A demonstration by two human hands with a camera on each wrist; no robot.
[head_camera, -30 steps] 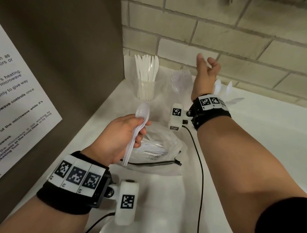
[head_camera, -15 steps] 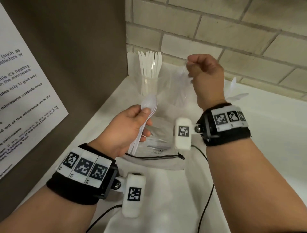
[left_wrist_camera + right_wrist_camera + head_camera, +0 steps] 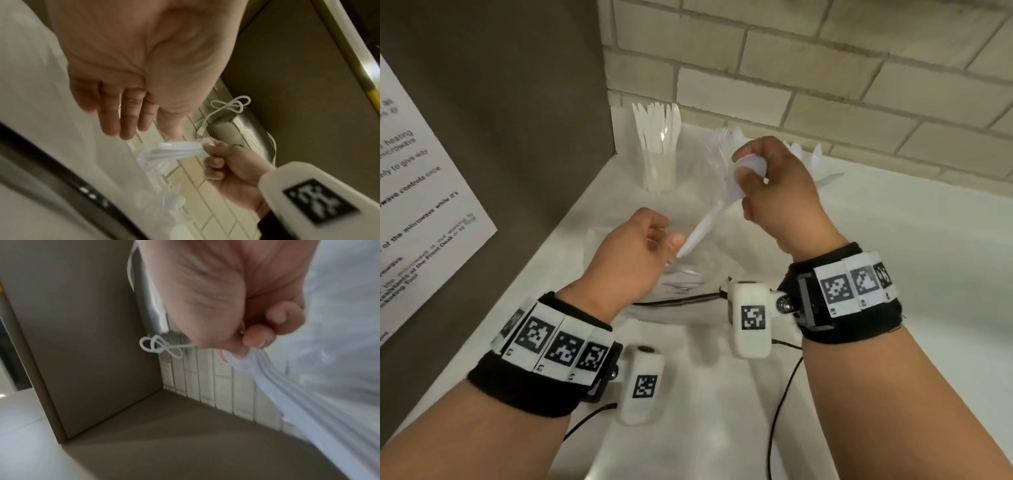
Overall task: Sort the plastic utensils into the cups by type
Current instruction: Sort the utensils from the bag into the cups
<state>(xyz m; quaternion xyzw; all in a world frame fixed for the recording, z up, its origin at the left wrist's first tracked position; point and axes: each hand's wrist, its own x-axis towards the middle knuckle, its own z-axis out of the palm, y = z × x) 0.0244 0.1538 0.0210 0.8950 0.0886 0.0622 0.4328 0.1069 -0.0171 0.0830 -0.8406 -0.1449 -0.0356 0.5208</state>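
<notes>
A dark brown panel is standing along the left side, with a printed paper notice hanging on it, its text cut off at the frame edge. A white counter is running from that panel to the right, and a pale brick wall is rising behind it.

In the back corner a clear cup is holding white plastic knives upright. Just to the right of it, forks are sticking up from what looks like a second clear cup, though the cup itself is hard to make out against the white surface.

The left hand is hanging relaxed over a clear plastic bag lying on the counter, fingers loosely extended and gripping nothing; its thumb is lying close to the handle ends of the spoons, and contact cannot be told.

The right hand is pinching a bundle of white spoons at their bowls, thumb and curled fingers closed around them, handles slanting down towards the left hand. The exact count is blurred.

Behind the right hand, more white utensils are partly hidden, and their type is unclear.
</notes>
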